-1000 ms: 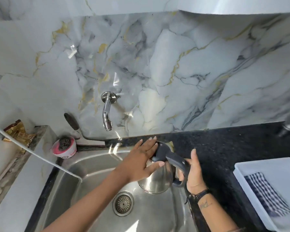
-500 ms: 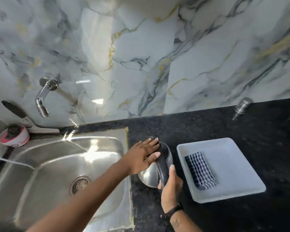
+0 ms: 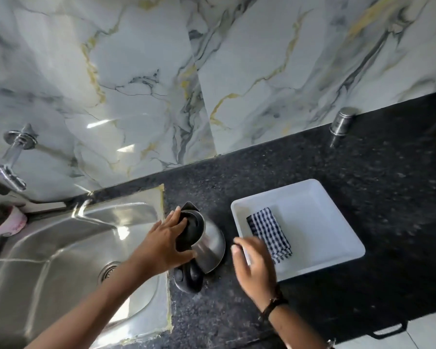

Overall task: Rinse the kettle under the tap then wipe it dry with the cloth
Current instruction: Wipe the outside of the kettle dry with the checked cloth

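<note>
Steel kettle (image 3: 209, 241) stands on the black speckled counter (image 3: 312, 162), just beside the right rim of the sink (image 3: 68, 238), its dark handle (image 3: 188, 275) toward the counter's near edge and its spout toward the wall. Left hand (image 3: 165, 244) lies flat over the kettle's black lid, fingers spread, thumb against the steel body. Right hand (image 3: 256, 259) is open with fingers loosely extended, blurred, over the near left corner of the white tray (image 3: 320, 222); whether it touches anything cannot be told. Tray sits on the counter right of the kettle, close to it but apart, and contains one folded blue-and-white checked cloth (image 3: 268, 231) lying along its left side. Sink basin holds only its drain (image 3: 107, 270). Tap (image 3: 13, 157) projects from the marble wall above the sink's far left corner. Pink tub (image 3: 6, 220) with a dark scrubber inside sits at that corner. Small steel canister (image 3: 342, 120) stands at the counter's far edge.
</note>
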Tool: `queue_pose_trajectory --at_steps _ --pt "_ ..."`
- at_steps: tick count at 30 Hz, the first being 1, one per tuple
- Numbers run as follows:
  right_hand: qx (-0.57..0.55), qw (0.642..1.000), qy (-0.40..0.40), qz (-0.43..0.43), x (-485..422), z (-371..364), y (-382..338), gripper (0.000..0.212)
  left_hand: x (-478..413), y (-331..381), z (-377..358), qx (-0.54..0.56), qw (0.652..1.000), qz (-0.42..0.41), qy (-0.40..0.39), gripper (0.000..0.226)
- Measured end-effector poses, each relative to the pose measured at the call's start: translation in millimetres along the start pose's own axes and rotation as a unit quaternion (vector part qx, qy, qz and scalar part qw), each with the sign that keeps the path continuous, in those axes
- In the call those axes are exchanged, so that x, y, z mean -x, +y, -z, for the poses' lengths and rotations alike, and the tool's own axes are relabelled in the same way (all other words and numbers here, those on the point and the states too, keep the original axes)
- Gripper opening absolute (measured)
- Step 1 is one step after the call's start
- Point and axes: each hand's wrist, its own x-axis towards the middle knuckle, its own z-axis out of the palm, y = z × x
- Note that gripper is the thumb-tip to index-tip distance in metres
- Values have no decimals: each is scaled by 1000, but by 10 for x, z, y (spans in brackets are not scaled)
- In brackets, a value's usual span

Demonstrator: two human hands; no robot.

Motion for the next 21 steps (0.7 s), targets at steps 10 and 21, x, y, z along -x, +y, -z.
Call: queue_pose_trajectory --at_steps 10,21 --pt "427 862 -255 -99 -413 -84 813 76 -8 -327 165 -38 987 -149 -46 84" --pt "-89 963 -8 -253 -685 43 426 45 37 -353 240 15 985 -144 -98 65"
